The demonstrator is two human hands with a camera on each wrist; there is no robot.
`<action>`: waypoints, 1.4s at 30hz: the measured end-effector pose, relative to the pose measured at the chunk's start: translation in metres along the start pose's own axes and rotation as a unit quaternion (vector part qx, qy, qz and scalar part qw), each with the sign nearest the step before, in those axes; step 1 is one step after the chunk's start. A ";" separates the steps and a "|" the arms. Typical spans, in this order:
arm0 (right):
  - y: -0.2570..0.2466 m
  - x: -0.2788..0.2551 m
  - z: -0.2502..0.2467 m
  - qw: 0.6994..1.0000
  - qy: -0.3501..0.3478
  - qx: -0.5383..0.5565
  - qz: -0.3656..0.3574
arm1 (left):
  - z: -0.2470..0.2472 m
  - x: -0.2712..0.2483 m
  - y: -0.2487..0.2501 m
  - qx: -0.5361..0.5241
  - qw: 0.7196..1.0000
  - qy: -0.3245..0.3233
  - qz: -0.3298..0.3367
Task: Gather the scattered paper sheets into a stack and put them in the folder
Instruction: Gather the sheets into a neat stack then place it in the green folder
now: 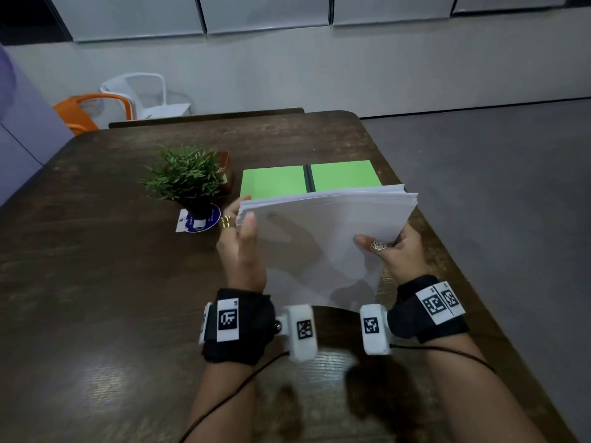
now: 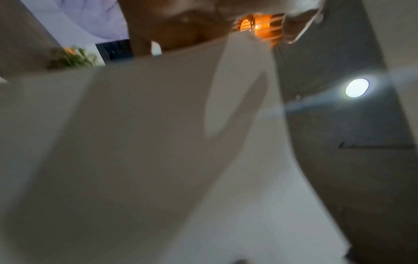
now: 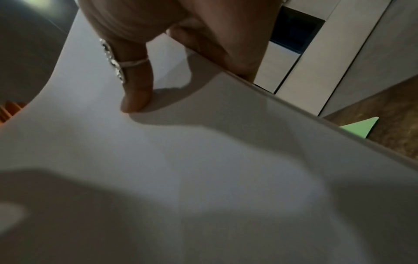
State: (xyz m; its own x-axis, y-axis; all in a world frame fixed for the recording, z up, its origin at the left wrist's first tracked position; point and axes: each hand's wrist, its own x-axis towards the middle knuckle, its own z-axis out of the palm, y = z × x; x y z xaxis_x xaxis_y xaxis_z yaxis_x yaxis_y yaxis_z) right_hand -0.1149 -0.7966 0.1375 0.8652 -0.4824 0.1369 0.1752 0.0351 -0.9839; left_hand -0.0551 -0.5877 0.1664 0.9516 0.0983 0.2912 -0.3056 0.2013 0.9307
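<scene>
A stack of white paper sheets [image 1: 323, 238] is lifted above the dark wooden table [image 1: 112, 282], tilted with its far edge raised. My left hand [image 1: 243, 238] holds its left edge, thumb on top. My right hand [image 1: 393, 247] grips the right edge, ringed thumb pressed on the top sheet, fingers underneath. The right wrist view shows that thumb [image 3: 133, 100] on the paper [image 3: 203, 169]. Paper [image 2: 135, 142] fills the blurred left wrist view. Beyond the stack, a green folder [image 1: 307, 180] lies open flat on the table; its near part is hidden by the sheets.
A small potted plant [image 1: 188, 177] stands left of the folder on a blue and white card [image 1: 198, 220], with a brown box [image 1: 225, 169] behind it. The table's right edge runs close to my right hand. Orange and white chairs [image 1: 128, 97] stand beyond the table.
</scene>
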 end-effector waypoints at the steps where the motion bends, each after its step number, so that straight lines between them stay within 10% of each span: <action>1: 0.000 -0.001 0.001 1.000 0.000 0.003 -0.001 | 0.007 0.004 0.006 0.006 1.000 0.029 0.009; 14: -0.012 0.001 0.003 0.999 0.013 0.015 -0.042 | 0.022 0.012 0.023 0.021 0.998 0.055 -0.030; 21: -0.008 0.001 -0.008 1.000 -0.024 0.004 -0.015 | -0.029 0.007 -0.006 0.055 0.978 -0.201 -0.014; 24: -0.002 0.000 0.001 1.000 -0.003 -0.028 0.001 | -0.018 -0.004 -0.029 0.111 0.985 -0.102 -0.081; 32: -0.026 -0.006 0.027 0.994 0.098 0.019 -0.050 | 0.015 -0.007 -0.009 0.144 0.981 0.069 0.110; 42: -0.035 -0.016 0.020 0.999 0.037 0.026 -0.009 | -0.016 -0.020 -0.033 0.088 0.995 -0.037 0.020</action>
State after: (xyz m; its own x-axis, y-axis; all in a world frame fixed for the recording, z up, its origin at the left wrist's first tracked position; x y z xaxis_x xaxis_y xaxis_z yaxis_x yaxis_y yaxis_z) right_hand -0.1258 -0.7724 0.1725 0.8253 -0.5460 0.1440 0.2160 0.0697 -0.9739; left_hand -0.0642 -0.5802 0.1265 0.9408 0.0287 0.3377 -0.3384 0.0236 0.9407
